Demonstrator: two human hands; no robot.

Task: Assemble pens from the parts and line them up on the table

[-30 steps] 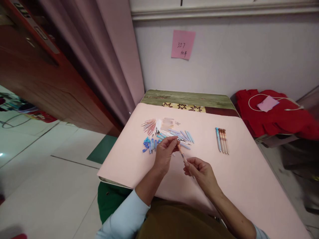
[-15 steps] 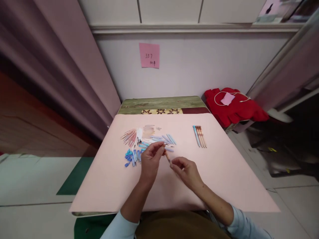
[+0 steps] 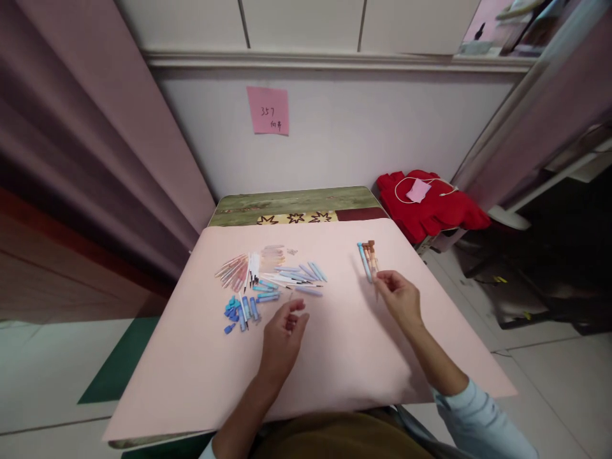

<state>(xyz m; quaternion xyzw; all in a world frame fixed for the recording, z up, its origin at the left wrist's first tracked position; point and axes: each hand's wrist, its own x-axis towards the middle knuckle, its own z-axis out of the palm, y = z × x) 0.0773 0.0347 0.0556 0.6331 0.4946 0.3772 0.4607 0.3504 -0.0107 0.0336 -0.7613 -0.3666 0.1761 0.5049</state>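
In my head view, blue caps (image 3: 232, 312), pen barrels (image 3: 246, 307) and white refills (image 3: 280, 279) lie beyond the loosely curled, released left hand (image 3: 283, 335). I see the right hand (image 3: 400, 299) pinching a brown-topped pen (image 3: 373, 260) beside a sky-blue pen (image 3: 364, 261). The tabletop (image 3: 335, 363) is pink-covered; a pink note (image 3: 268, 111) hangs on the wall (image 3: 344, 134).

Single head-worn view, facing forward and down, table (image 3: 191, 382) near, wall (image 3: 335, 134) beyond

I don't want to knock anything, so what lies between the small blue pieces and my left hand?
In the head view, short blue tubes lie beside the small blue pieces; then pink table cover shows up to your left hand.
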